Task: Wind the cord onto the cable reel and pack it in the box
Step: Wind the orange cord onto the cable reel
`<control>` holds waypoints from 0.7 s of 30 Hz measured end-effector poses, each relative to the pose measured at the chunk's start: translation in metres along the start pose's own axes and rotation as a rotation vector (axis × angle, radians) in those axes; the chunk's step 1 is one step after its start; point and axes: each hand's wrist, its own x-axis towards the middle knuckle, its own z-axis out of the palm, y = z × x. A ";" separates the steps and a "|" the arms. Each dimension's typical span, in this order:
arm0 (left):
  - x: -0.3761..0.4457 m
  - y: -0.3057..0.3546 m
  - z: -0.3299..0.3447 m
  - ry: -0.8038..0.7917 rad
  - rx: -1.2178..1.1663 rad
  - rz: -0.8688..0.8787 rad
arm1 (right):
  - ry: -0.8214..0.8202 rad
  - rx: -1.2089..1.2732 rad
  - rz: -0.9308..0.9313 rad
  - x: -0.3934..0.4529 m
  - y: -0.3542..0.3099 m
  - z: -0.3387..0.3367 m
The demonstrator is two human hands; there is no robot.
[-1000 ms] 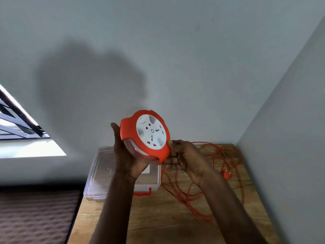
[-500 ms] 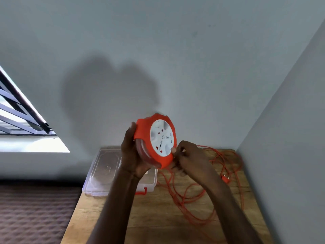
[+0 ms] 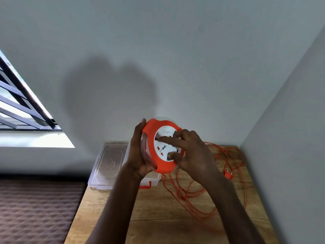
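I hold an orange cable reel (image 3: 159, 163) with a white socket face up in the air over the table. My left hand (image 3: 136, 152) grips its left rim and back. My right hand (image 3: 190, 154) lies on the white face, fingers and thumb pressed on the disc. The orange cord (image 3: 197, 194) hangs from the reel's underside and lies in loose loops on the right half of the wooden table (image 3: 158, 217). Its orange plug (image 3: 228, 174) rests near the right wall. A clear plastic box (image 3: 151, 180) with an orange latch sits behind my left forearm.
The box's clear lid (image 3: 109, 161) lies open flat to the left, over the table's back left corner. Grey walls close the table in at the back and right. A barred window (image 3: 15, 110) and a dark textured surface (image 3: 35, 208) lie to the left.
My right hand has moved from the reel's lower right edge up onto the white socket face. The reel has turned a little more face-on toward me, still in my left hand.
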 end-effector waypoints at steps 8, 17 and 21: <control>0.001 0.000 -0.004 0.038 0.034 0.031 | 0.246 0.233 0.368 0.002 -0.026 0.013; 0.010 0.004 -0.016 0.012 -0.007 -0.003 | 0.063 0.035 -0.047 0.003 0.006 0.006; 0.014 0.004 -0.021 0.017 0.009 -0.046 | 0.012 0.024 -0.059 0.005 0.010 0.010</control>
